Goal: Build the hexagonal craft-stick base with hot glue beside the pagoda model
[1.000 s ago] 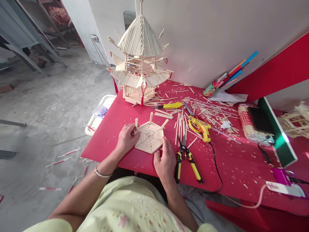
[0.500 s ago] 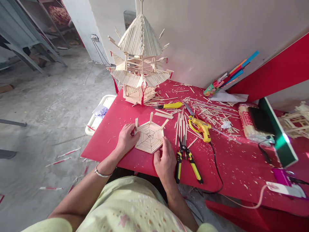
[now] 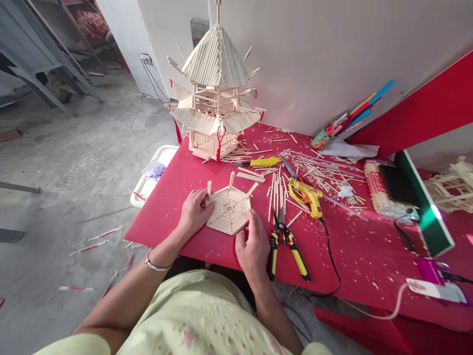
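A hexagonal panel of thin wooden sticks (image 3: pixel 229 211), laid in rings like a web, lies low over the red table top. Three short stick posts rise from its far corners. My left hand (image 3: pixel 195 212) grips its left edge, the thumb on the near side and the fingers partly hidden by the corner post. At the right edge, my right hand (image 3: pixel 253 246) closes on the rim with curled fingers. Pruning shears (image 3: pixel 284 241) with yellow and black handles lie beside my right hand, their blades pointing away from me.
A tall stick pagoda (image 3: pixel 218 98) with red tassels stands behind the panel. Loose sticks (image 3: pixel 278 190), a yellow cutter knife (image 3: pixel 263 161), scissors (image 3: pixel 289 166) and a yellow glue gun (image 3: pixel 308 196) lie to the right. Farther right are a phone (image 3: pixel 399 185) and a power strip (image 3: pixel 436 290).
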A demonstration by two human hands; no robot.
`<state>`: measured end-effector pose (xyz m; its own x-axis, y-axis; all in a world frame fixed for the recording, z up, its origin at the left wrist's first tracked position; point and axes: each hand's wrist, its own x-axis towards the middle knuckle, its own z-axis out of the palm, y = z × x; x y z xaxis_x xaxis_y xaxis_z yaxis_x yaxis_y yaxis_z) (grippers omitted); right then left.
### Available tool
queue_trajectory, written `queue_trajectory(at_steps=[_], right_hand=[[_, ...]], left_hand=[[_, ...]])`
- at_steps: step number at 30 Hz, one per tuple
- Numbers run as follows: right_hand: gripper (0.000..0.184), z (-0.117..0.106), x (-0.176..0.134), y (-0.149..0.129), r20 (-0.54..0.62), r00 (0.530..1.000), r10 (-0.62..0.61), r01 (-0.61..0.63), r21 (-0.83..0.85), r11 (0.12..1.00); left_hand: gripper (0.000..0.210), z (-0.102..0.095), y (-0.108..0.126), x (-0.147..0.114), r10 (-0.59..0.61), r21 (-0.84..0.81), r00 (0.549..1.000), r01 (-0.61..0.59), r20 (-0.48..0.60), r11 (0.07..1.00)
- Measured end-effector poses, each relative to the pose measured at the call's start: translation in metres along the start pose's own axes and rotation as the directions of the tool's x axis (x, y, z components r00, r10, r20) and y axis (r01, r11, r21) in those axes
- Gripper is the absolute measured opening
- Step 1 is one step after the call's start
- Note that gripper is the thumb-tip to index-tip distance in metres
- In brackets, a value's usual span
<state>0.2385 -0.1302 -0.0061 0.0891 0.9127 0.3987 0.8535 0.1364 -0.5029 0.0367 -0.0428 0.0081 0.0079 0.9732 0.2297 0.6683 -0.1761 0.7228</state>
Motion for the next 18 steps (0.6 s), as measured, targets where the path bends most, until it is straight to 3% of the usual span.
queue_trajectory(at_steps=[18], right_hand=[[0.057,-0.0006,0.0002,-0.0003,-0.003,1.000,-0.003,0.003,0.012,1.000]], left_hand=[[0.022,-0.0003,0.0009,0.0001,0.008,0.008,1.000,-0.008,0.000,1.000]])
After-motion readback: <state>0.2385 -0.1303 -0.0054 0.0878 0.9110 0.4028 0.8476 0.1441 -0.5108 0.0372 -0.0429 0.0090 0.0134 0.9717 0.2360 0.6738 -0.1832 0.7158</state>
